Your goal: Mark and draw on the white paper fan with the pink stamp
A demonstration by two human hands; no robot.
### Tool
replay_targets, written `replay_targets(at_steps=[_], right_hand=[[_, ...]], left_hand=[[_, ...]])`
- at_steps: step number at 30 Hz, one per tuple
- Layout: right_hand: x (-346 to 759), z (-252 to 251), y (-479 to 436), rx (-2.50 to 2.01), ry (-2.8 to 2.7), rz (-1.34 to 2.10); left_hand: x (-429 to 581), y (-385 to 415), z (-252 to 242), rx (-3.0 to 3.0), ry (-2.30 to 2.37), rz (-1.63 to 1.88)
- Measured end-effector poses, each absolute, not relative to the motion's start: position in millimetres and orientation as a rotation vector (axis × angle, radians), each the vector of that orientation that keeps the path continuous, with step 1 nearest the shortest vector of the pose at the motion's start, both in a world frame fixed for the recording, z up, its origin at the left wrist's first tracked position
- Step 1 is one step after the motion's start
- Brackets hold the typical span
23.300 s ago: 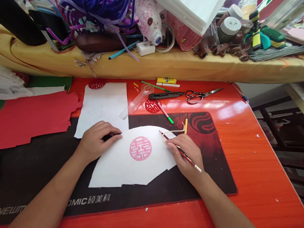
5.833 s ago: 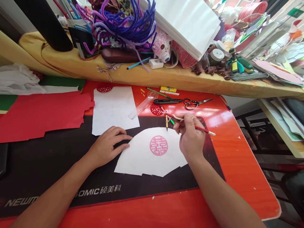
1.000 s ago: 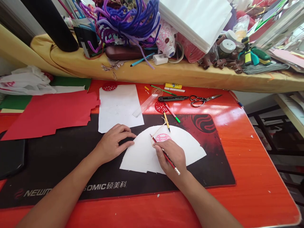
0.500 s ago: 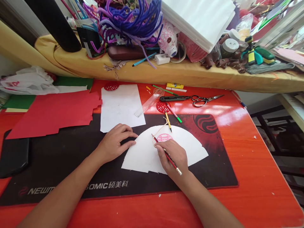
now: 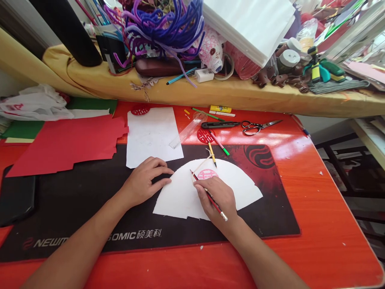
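Note:
My left hand (image 5: pixel 144 180) lies flat on the left edge of a white fan-shaped paper (image 5: pixel 176 200), pressing it to the mat and holding nothing. My right hand (image 5: pixel 215 198) grips a red-and-black pencil (image 5: pixel 209 197), whose point is at the paper's upper edge. A pale cord (image 5: pixel 201 165) loops from that pencil up to a yellow pencil (image 5: pixel 212 154) standing near the paper's top. A pink double-happiness emblem (image 5: pixel 207 174) is printed on the paper, its lower part hidden by my right hand.
Everything lies on a black-and-red desk mat (image 5: pixel 75 241) on a glossy orange desk. Around it are a white sheet (image 5: pixel 153 138), red paper (image 5: pixel 63 150), a clear ruler (image 5: pixel 188 130), a utility knife (image 5: pixel 220 125) and scissors (image 5: pixel 257 127). A cluttered yellow-draped shelf (image 5: pixel 210 94) runs behind.
My right hand has come down from its raised position onto the paper, now covering part of the emblem. The last half second shows only a slight shift of view.

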State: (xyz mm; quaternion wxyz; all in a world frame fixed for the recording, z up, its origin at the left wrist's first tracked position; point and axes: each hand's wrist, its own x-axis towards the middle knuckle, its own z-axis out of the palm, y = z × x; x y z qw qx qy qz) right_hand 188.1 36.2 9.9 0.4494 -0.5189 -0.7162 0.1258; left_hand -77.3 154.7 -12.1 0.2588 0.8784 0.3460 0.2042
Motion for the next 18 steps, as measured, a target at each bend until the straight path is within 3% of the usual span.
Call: replay_targets(at_steps=[18], right_hand=[[187.6, 8.6, 37.5, -1.265, -1.772, 0.304]], left_hand=[[-77.5, 156.5, -10.7, 2.374, 0.949, 0.521]])
